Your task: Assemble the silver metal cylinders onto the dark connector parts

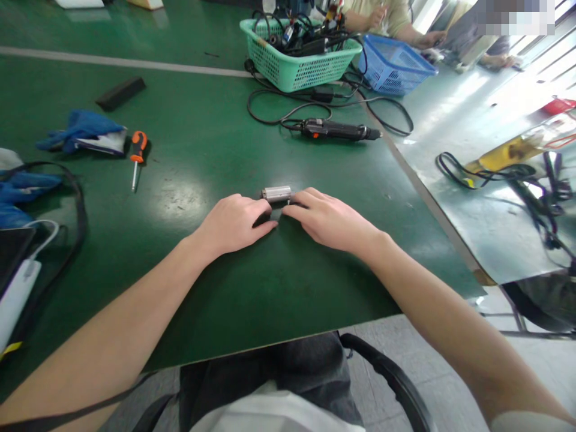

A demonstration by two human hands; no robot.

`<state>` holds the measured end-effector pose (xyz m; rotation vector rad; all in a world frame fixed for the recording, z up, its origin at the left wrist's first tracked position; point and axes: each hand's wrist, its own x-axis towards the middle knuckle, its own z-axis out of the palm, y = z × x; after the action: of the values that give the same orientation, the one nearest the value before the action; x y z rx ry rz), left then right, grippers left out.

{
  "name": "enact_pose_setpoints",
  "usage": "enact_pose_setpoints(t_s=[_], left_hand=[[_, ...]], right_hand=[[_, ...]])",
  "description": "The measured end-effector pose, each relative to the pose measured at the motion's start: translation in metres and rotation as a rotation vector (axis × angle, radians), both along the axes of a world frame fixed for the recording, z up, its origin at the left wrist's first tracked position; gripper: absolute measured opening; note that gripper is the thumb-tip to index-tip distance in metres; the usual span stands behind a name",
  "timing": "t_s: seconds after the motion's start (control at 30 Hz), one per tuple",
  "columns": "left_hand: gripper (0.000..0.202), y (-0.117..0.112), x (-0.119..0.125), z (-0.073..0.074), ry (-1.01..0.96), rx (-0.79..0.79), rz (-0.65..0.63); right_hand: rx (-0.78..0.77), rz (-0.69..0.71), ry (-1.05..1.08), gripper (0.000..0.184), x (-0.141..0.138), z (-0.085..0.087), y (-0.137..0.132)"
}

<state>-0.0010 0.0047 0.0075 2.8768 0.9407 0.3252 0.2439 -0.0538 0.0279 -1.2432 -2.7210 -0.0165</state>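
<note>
A small silver metal cylinder (pixel 276 194) lies on its side between the fingertips of my two hands. My left hand (pixel 234 223) rests by its left end, thumb stretched out and apart from the bent fingers. I see nothing held in it, though the fingertips are partly hidden. At the cylinder's right end, my right hand (pixel 330 219) has its thumb and forefinger drawn close together. A tiny bright bit shows between them, too small to name. Both wrists hover low over the green tabletop (pixel 279 288).
An orange-handled screwdriver (pixel 137 157), blue gloves (pixel 87 131) and a dark block (pixel 120 93) lie left. Ahead are a corded electric screwdriver (pixel 337 129), a green basket (pixel 306 69) of cables and a blue basket (pixel 393 66). Other people sit at the far right.
</note>
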Motion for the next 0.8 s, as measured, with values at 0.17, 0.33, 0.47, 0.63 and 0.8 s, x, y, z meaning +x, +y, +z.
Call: enact_pose_setpoints(t_s=[0.17, 0.33, 0.47, 0.63, 0.8], left_hand=[[0.034, -0.001, -0.002, 0.000, 0.002, -0.005, 0.018], [0.032, -0.001, -0.004, -0.002, -0.005, 0.013, 0.014], [0.031, 0.000, -0.004, -0.004, -0.008, 0.025, 0.006], [0.030, 0.000, -0.004, -0.003, -0.017, 0.022, 0.005], [0.031, 0.000, -0.005, -0.004, -0.012, 0.033, 0.003]], right_hand=[[0.028, -0.139, -0.015, 0.047, 0.066, -0.008, 0.014], [0.030, -0.247, 0.099, 0.043, 0.143, -0.026, 0.030], [0.045, -0.320, 0.171, 0.038, 0.184, -0.035, 0.035], [0.067, -0.345, 0.182, 0.039, 0.191, -0.039, 0.034], [0.116, -0.380, 0.192, 0.042, 0.189, -0.046, 0.031]])
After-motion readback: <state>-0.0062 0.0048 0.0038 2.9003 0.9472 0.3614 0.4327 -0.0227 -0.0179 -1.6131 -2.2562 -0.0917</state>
